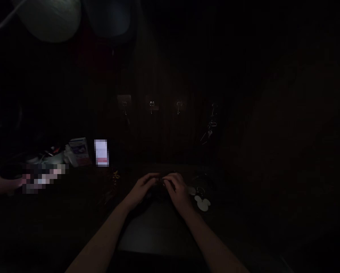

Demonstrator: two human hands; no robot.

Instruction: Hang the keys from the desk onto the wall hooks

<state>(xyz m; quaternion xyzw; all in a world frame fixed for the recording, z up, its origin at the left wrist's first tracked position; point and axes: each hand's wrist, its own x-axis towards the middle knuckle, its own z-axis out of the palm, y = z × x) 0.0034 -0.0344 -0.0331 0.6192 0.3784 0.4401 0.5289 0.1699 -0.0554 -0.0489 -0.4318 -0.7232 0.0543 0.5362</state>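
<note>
In the dim light my left hand (143,186) and my right hand (177,187) meet close together, fingers bent and tips pinched. Something small and dark seems to lie between the fingertips, too dark to make out. Just right of my right hand is a pale flat piece shaped like a mouse head (202,203), with a metal ring (200,191) behind it. To the left of my left hand lie small yellow-orange pieces (116,175), their kind unclear.
Hooks (152,104) line the dark upright surface ahead; keys (210,133) hang at the right. A blurred-out lit screen (101,152) stands beside a small box (79,151). At far left another person's arm (2,184) reaches in, its hand pixelated. A pale rounded object (52,19) is at top left.
</note>
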